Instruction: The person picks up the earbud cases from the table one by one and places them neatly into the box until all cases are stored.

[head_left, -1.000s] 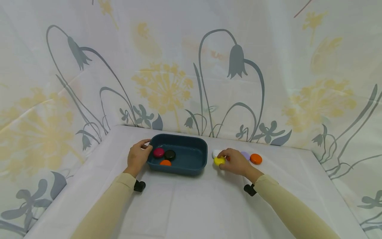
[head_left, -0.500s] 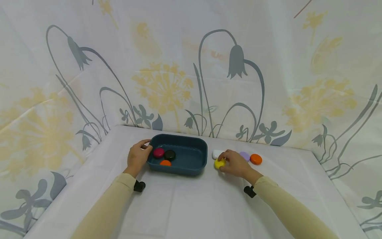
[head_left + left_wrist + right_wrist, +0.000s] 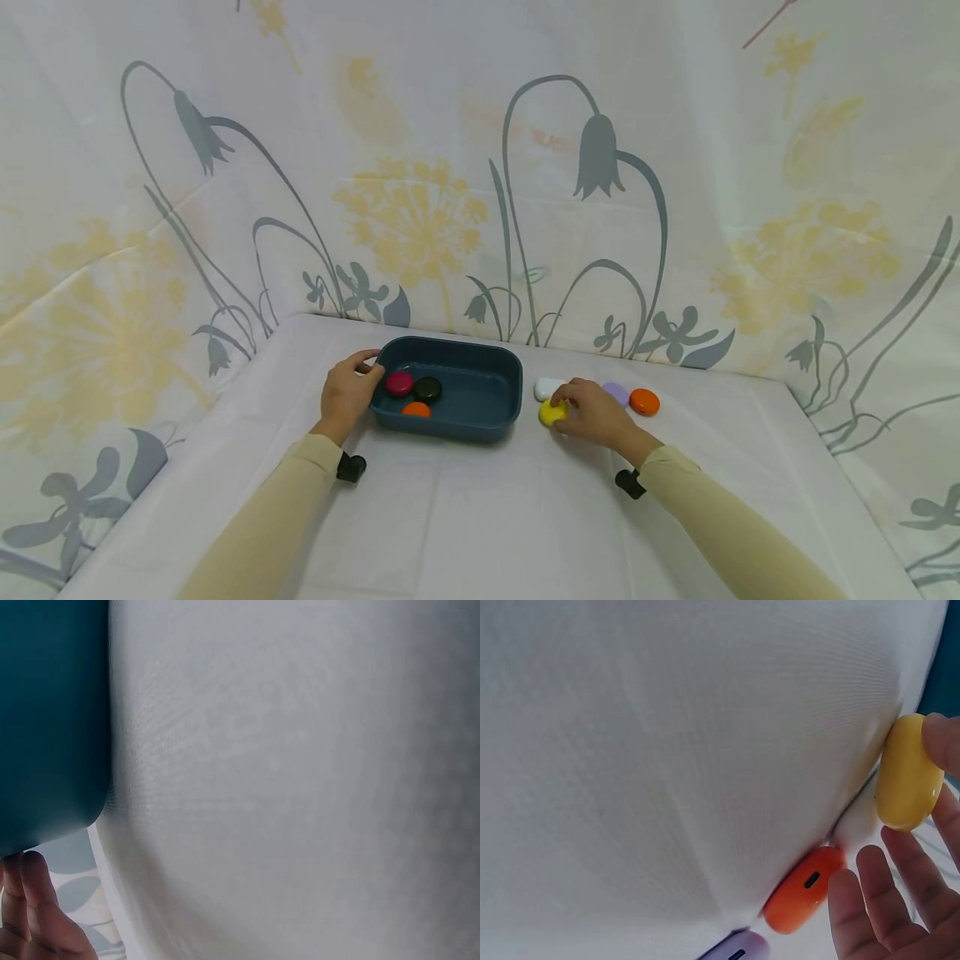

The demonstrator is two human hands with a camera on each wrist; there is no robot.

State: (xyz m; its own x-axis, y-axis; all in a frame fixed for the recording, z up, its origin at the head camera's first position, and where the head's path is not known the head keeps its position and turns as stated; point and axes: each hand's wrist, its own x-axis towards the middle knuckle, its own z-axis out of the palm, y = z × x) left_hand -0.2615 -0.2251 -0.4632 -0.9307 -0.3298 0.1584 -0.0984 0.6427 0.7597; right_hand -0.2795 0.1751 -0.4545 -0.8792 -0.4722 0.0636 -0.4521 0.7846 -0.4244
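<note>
My left hand [image 3: 348, 393] holds the left end of a dark blue rectangular box [image 3: 480, 396], thumb at the rim. In the left wrist view, its fingertips touch the box's outer wall [image 3: 52, 735]. Inside the box lie a crimson [image 3: 400, 383], a black [image 3: 427, 389] and an orange [image 3: 416, 409] rounded disc-shaped case. My right hand [image 3: 596, 414] pinches a glossy yellow rounded case [image 3: 909, 776] between thumb and fingers, just right of the box. Behind it lies a white case [image 3: 548, 388].
To the right on the white-covered table [image 3: 480, 517] are a lilac case [image 3: 617, 393] and an orange one [image 3: 644, 402]. Another orange-red case [image 3: 804, 891], with a small dark slot, shows beside my right fingers. A flower-patterned cloth [image 3: 420, 208] rises behind the table.
My right hand has shifted the yellow case slightly toward me, uncovering more of the white and lilac ones. My left hand and the box have stayed put.
</note>
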